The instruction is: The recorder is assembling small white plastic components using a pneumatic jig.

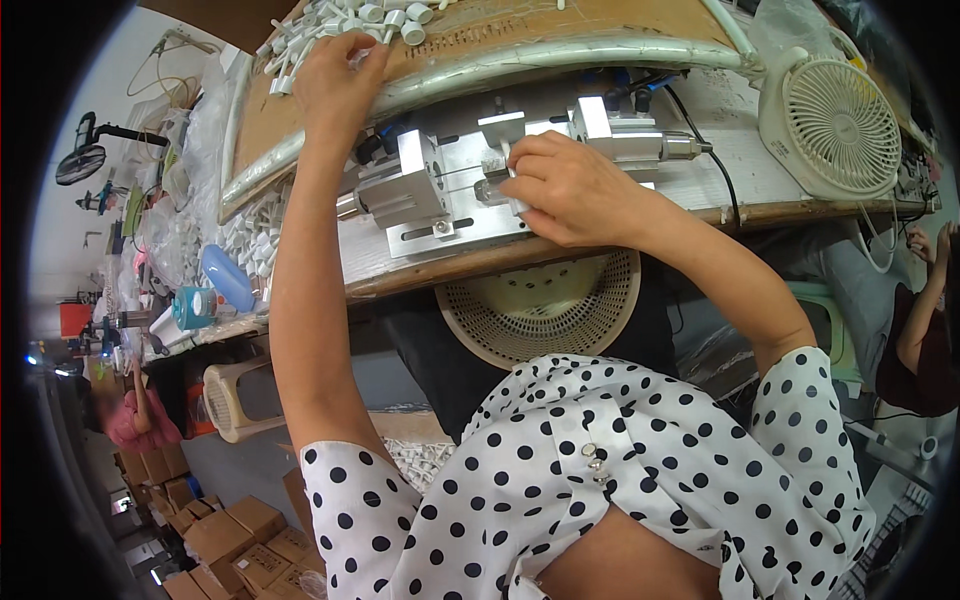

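Observation:
My left hand (343, 85) reaches to the far left, into a pile of small white plastic parts (335, 22) with round caps and thin stems. Its fingers are curled together at the pile's near edge; what they pinch, if anything, cannot be made out. My right hand (572, 190) is closed at the middle of a metal fixture (440, 232), its fingers around a white plastic part (517, 206) that they mostly hide. Two silver blocks flank that spot: a left block (408, 190) with a thin rod pointing inward, and a right block (605, 130) just beyond my right hand.
A raised brown board (560, 28) with a plastic-wrapped rim lies behind the fixture. A white fan (838, 125) stands at the right, near a black cable. Below the bench edge is a round perforated basket (545, 350). More white parts, a blue tray (228, 278) and a teal container (193, 308) are left.

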Available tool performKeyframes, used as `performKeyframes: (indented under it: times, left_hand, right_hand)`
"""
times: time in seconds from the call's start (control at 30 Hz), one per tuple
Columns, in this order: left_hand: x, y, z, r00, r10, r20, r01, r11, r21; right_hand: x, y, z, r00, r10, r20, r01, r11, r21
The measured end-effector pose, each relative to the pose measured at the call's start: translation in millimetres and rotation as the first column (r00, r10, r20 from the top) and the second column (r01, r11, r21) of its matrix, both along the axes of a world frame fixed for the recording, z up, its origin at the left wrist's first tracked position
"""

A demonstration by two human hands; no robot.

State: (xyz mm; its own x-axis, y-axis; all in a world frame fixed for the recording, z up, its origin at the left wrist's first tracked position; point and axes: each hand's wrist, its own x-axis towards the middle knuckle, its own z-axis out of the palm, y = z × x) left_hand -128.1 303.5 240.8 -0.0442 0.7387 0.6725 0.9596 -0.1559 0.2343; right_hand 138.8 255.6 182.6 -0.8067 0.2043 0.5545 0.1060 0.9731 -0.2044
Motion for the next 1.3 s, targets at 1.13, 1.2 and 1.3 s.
performKeyframes:
  times: [1.13, 1.2, 1.3]
  left_hand:
    - [134.6, -135.1, -70.1, 0.917, -0.323, 0.235, 0.353, 0.931, -0.095]
    - [137.4, -132.8, -69.2, 0.935, -0.297, 0.196, 0.326, 0.935, -0.142]
    - [138.6, -129.7, -65.1, 0.949, -0.3, 0.101, 0.314, 0.935, -0.168]
  right_hand:
    - [-10.9, 177.0, 69.9, 0.891, -0.428, 0.153, 0.4, 0.898, 0.184]
    - [-3.2, 163.7, 76.1, 0.905, -0.398, 0.153, 0.392, 0.917, 0.066]
    - [7.4, 141.1, 84.4, 0.959, -0.282, -0.008, 0.279, 0.951, -0.132]
